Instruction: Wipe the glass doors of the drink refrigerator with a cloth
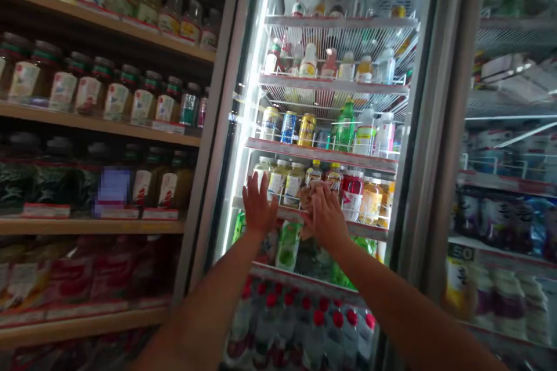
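Both arms reach out to the glass door [322, 255] of a lit drinks fridge. My left hand [260, 207] is raised before the door's left part with its fingers spread and nothing in it. I cannot tell whether its palm touches the glass. To its right, my right hand [326, 214] presses a crumpled brownish cloth [307, 198] against the glass, its fingers bent over the cloth. Behind the hands, a row of juice bottles [293, 181] stands on a shelf, and green-labelled bottles [288, 245] stand on the shelf below.
Left of the fridge, wooden shelves [87, 225] hold rows of bottles and jars. Above the hands, fridge shelves carry cans [289, 127] and bottles; red-capped bottles [319, 330] fill the bottom. A metal door frame [439, 185] separates another glass-fronted fridge [505, 185] on the right.
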A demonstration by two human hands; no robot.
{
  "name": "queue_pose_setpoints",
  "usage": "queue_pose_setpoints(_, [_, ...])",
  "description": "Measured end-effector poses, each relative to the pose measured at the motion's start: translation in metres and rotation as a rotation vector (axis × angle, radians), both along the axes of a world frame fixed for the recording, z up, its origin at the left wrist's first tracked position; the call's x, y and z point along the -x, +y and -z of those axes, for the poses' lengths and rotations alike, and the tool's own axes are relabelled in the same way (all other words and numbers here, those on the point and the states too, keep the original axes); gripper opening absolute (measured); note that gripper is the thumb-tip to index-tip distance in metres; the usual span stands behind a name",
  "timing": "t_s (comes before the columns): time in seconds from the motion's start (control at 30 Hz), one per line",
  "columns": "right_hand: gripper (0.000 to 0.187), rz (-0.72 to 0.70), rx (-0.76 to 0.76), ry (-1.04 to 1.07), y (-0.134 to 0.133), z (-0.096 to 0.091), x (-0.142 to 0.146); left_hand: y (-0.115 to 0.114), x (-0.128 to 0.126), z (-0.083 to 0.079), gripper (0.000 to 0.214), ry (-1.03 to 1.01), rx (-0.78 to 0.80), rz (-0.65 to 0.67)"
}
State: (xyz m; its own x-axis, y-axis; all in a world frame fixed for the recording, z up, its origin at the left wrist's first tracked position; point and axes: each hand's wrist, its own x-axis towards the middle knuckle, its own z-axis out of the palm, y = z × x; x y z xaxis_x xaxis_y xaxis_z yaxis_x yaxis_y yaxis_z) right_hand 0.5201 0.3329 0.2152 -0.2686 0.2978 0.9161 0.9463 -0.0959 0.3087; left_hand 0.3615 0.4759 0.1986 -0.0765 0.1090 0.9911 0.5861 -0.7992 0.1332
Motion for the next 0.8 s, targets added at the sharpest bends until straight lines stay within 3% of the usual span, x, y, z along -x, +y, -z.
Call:
queue_pose_setpoints(0.1, [0.052,0.043,-0.034,-0.048,0.013,0.005,0.002,0.015,-0.002,-0.012,0.059,-0.032,0.083,-0.052])
queue_pose_setpoints(0.23, [0.063,0.061,-0.03,-0.103,0.028,-0.005,0.002,0.021,-0.008,-0.012,0.06,-0.075,0.03,-0.083])
queue_pose_setpoints(0.4, [0.061,0.095,-0.029,-0.135,0.055,-0.042,0.022,0.023,-0.007,-0.008,0.063,-0.073,0.006,-0.038])
queue_pose_setpoints(0.53, [0.056,0.101,0.034,-0.21,0.068,-0.09,0.033,0.026,-0.006,-0.009,0.064,-0.059,0.003,-0.036])
queue_pose_setpoints(0.63, [0.054,0.119,0.05,-0.261,0.049,-0.135,0.007,0.026,-0.005,-0.01,0.065,-0.059,0.005,-0.021])
queue_pose_setpoints(0.73, [0.055,0.187,-0.092,-0.069,0.009,-0.173,-0.047,0.026,-0.005,-0.009,0.065,-0.072,0.004,0.009])
queue_pose_setpoints(0.8, [0.056,0.217,-0.207,0.045,-0.017,-0.188,-0.084,0.027,-0.005,-0.009,0.066,-0.081,-0.003,0.018])
